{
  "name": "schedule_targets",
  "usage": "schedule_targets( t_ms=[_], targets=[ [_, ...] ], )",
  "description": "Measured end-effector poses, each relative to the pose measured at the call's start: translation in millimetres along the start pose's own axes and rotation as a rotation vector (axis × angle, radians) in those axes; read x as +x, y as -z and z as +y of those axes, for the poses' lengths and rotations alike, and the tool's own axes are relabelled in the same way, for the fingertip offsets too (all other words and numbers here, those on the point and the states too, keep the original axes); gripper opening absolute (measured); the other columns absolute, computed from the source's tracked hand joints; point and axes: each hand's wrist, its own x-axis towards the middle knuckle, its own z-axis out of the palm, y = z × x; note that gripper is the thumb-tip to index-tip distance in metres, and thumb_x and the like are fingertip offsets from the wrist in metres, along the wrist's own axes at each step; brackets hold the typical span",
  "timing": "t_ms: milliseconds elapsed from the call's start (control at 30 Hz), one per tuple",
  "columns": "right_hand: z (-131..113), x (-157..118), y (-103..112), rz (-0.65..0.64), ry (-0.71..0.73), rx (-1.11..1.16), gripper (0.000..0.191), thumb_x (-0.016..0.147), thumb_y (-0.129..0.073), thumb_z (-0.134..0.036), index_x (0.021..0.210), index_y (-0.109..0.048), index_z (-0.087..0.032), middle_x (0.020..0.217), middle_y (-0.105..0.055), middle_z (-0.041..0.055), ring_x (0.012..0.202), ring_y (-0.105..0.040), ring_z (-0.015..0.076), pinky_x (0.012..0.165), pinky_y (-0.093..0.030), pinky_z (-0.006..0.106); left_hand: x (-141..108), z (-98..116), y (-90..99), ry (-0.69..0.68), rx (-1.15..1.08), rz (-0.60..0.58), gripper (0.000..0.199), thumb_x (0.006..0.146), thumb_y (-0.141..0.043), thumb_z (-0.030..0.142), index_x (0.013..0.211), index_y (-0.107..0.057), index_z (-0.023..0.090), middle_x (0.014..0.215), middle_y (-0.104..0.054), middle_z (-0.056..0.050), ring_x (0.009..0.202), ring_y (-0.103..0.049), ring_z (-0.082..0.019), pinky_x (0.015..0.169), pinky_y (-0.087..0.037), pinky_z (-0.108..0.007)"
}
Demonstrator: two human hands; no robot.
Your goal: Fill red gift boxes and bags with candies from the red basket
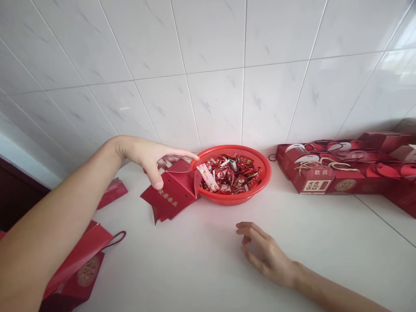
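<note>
My left hand (147,159) is closed on an unfolded-looking red candy box (170,195) with gold lettering, thumb on its near face and fingers behind it. The box is tilted, its flaps loose, just left of a red plastic basket (264,186). Wrapped candies fill the basket, mostly red, with one pink wrapped piece (208,177) on the left side. My right hand (268,253) hovers over or rests on the white table in front of the basket; I cannot tell which. Its fingers curl loosely, with nothing visible in them.
Several finished red boxes (347,180) with twine and cords stand in rows at the right, against the tiled wall (214,104). More red boxes (79,277) lie at the lower left, partly behind my left forearm. Another red piece (113,193) is behind that arm.
</note>
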Motion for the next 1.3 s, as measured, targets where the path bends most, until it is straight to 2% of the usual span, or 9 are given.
schedule_targets(
  t_ms=[100,233,367,500,633,900,1100,1200,1300],
  targets=[
    [-2.9,7.6,13.1,0.104,-0.131,0.209,0.035,0.101,-0.052,-0.038,0.132,-0.046,-0.023,0.107,-0.067,0.0094,0.085,-0.068,0.0188,0.084,-0.058,0.037,6.4,49.4,-20.2,-0.161,-0.082,-0.129,0.1,0.045,-0.094,0.04,0.14,-0.06,0.034,0.131,-0.067,-0.004,0.129,-0.057,-0.035,0.098,-0.052,-0.036],
    [-7.6,14.6,36.4,0.222,-0.155,0.52,0.051,0.1,-0.044,-0.062,0.138,-0.044,-0.027,0.138,-0.055,0.0144,0.078,-0.066,0.0163,0.074,-0.058,0.036,34.3,85.5,-73.2,-0.407,0.027,-0.204,0.098,0.054,-0.089,0.031,0.146,-0.054,0.034,0.135,-0.063,-0.003,0.129,-0.056,-0.033,0.104,-0.048,-0.036],
    [-13.9,16.4,51.7,0.219,-0.223,0.499,0.059,0.094,-0.046,-0.072,0.131,-0.05,-0.025,0.13,-0.06,0.0117,0.073,-0.061,0.0152,0.071,-0.056,0.034,59.9,81.1,-123.4,-0.47,0.085,-0.148,0.111,0.061,-0.083,0.027,0.159,-0.032,0.036,0.145,-0.049,-0.008,0.121,-0.06,-0.032,0.092,-0.054,-0.034],
    [-18.7,18.5,56.2,0.23,-0.294,0.312,0.053,0.092,-0.055,-0.068,0.117,-0.059,-0.022,0.107,-0.067,0.0072,0.074,-0.059,0.0156,0.066,-0.051,0.029,67.5,68.3,-148.2,-0.429,0.019,-0.079,0.103,0.065,-0.083,0.028,0.156,-0.034,0.037,0.144,-0.045,-0.008,0.114,-0.063,-0.029,0.079,-0.055,-0.03],
    [-20.7,20.5,57.3,0.224,-0.311,0.246,0.045,0.092,-0.059,-0.06,0.114,-0.061,-0.021,0.099,-0.069,0.0058,0.071,-0.057,0.0147,0.066,-0.049,0.029,62.4,64.1,-153.3,-0.381,-0.017,-0.056,0.09,0.064,-0.084,0.024,0.142,-0.041,0.033,0.141,-0.046,-0.007,0.119,-0.059,-0.029,0.083,-0.054,-0.032],
    [-8.7,21.0,63.1,0.179,-0.336,0.584,0.038,0.086,-0.063,-0.046,0.116,-0.061,-0.023,0.13,-0.063,0.0113,0.078,-0.064,0.0171,0.061,-0.051,0.029,53.3,40.2,-156.3,-0.397,-0.142,0.05,0.081,0.061,-0.09,0.042,0.125,-0.043,0.03,0.153,-0.036,-0.011,0.131,-0.052,-0.034,0.092,-0.051,-0.038],
    [-6.2,18.4,76.2,0.164,-0.262,0.724,0.015,0.082,-0.071,-0.034,0.091,-0.066,-0.022,0.137,-0.062,0.0098,0.086,-0.067,0.0191,0.062,-0.051,0.028,54.9,24.9,-156.1,-0.482,-0.264,0.021,0.084,0.049,-0.092,0.063,0.111,-0.05,0.026,0.155,-0.04,-0.014,0.138,-0.044,-0.036,0.106,-0.043,-0.043],
    [-5.8,16.5,76.8,0.154,-0.257,0.71,0.011,0.083,-0.071,-0.031,0.088,-0.068,-0.022,0.138,-0.061,0.0105,0.084,-0.066,0.0176,0.055,-0.048,0.025,54.5,28.5,-151.0,-0.482,-0.297,-0.051,0.057,0.076,-0.069,0.076,0.09,-0.056,0.022,0.142,-0.056,-0.011,0.134,-0.048,-0.036,0.101,-0.045,-0.04],
    [-4.4,14.9,74.9,0.139,-0.29,0.663,0.015,0.084,-0.07,-0.035,0.085,-0.067,-0.021,0.136,-0.062,0.0129,0.09,-0.066,0.0203,0.053,-0.048,0.025,49.8,32.8,-145.4,-0.403,-0.236,-0.059,0.045,0.097,-0.05,0.062,0.083,-0.062,0.02,0.136,-0.061,-0.008,0.131,-0.052,-0.032,0.099,-0.046,-0.036]
  ],
)
